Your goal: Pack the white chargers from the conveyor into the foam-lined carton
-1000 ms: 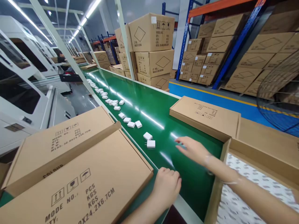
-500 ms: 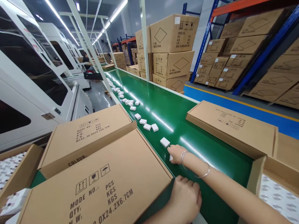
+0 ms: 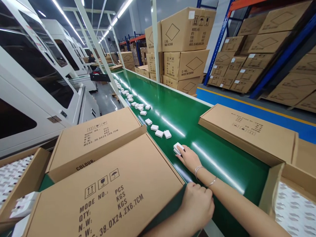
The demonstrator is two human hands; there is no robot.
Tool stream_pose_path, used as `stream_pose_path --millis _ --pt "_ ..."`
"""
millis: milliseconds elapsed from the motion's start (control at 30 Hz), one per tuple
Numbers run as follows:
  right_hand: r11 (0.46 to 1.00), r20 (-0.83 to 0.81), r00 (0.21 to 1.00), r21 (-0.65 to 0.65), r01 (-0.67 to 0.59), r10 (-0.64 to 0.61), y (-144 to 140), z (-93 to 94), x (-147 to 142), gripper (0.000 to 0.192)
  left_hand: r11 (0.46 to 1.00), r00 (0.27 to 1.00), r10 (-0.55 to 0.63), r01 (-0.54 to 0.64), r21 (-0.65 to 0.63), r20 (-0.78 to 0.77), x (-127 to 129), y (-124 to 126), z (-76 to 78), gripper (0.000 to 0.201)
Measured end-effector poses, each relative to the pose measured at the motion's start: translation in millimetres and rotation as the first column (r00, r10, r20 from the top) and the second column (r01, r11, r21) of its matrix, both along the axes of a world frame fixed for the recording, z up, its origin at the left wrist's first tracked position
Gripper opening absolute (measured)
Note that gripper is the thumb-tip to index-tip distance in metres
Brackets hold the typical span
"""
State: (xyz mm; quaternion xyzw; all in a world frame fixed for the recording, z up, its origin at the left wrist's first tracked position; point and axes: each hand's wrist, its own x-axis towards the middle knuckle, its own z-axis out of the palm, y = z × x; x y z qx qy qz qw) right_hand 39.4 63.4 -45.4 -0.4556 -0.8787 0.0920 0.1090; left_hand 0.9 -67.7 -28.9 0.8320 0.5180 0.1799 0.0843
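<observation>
While your right hand reaches up the green belt:
Fingers: pinching the nearest white charger.
Left hand: fisted, nearer you on the belt's edge.
Remaining: further chargers lie beyond on the belt, unpicked.

The conveyor belt at centre frame is glossy green, mirroring the ceiling lights. The small chargers on it look like smooth white plastic. The flat boxes at lower left are matt brown cardboard with black print.
</observation>
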Motion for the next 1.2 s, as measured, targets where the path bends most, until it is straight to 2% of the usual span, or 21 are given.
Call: stream_pose_path --millis 100,200,300,400,533,567,700,800,900,967,1033,1133,1200 --pt "0.999 0.064 0.998 -0.029 -0.017 0.019 4.2 13.3 4.6 0.034 1.000 1.000 0.004 -0.004 -0.010 0.001 0.6 -0.4 0.4 0.011" --pt "0.993 0.155 0.985 -0.096 -0.064 0.079 16.3 40.0 9.3 0.032 1.000 1.000 -0.008 0.008 -0.020 -0.021 1.0 -0.3 1.5 0.012" --pt "0.973 0.293 0.940 -0.197 -0.119 0.175 26.2 64.5 6.3 0.028 0.999 0.999 -0.025 0.023 -0.043 -0.047 0.1 -0.2 2.9 0.012" --pt "0.947 0.407 0.881 -0.295 -0.123 0.241 27.0 77.0 -1.8 0.034 0.998 0.998 -0.021 0.017 -0.058 -0.066 -0.9 -0.6 3.5 0.014" --pt "0.929 0.433 0.861 -0.353 -0.110 0.267 28.3 85.5 -8.1 0.073 0.996 0.995 -0.038 0.031 -0.078 -0.090 -0.2 -0.5 3.6 0.016" --pt "0.936 0.420 0.872 -0.336 -0.106 0.250 30.9 87.4 -10.3 0.074 0.995 0.994 -0.041 0.032 -0.090 -0.100 0.2 -0.2 4.2 0.017" --pt "0.989 0.335 0.940 -0.146 -0.005 0.054 43.8 86.3 -35.6 0.040 0.990 0.990 -0.047 0.028 -0.139 -0.130 1.3 1.7 9.6 0.018" --pt "0.994 0.264 0.963 -0.072 0.078 -0.057 48.4 74.0 -63.8 0.035 0.982 0.985 -0.067 0.037 -0.184 -0.158 2.3 3.3 10.1 0.020" --pt "0.992 0.192 0.979 -0.084 0.089 -0.071 54.3 63.1 -76.9 0.028 0.984 0.988 -0.075 0.051 -0.170 -0.138 3.3 5.1 3.4 0.021" --pt "0.993 0.139 0.988 -0.091 0.076 -0.063 61.5 61.5 -68.8 0.025 0.987 0.991 -0.068 0.050 -0.151 -0.114 4.0 6.2 -2.5 0.020" --pt "0.994 0.082 0.995 -0.090 0.056 -0.048 70.3 64.0 -46.5 0.025 0.988 0.993 -0.058 0.043 -0.146 -0.098 4.9 6.8 -6.4 0.020" --pt "0.996 0.020 0.999 -0.086 0.033 -0.031 77.5 68.4 5.3 0.038 0.988 0.995 -0.045 0.031 -0.150 -0.090 5.8 7.2 -6.5 0.020" --pt "0.993 -0.001 1.000 -0.119 0.022 -0.022 72.3 66.0 43.7 0.047 0.987 0.994 -0.037 0.021 -0.160 -0.098 5.6 7.1 -3.5 0.021"
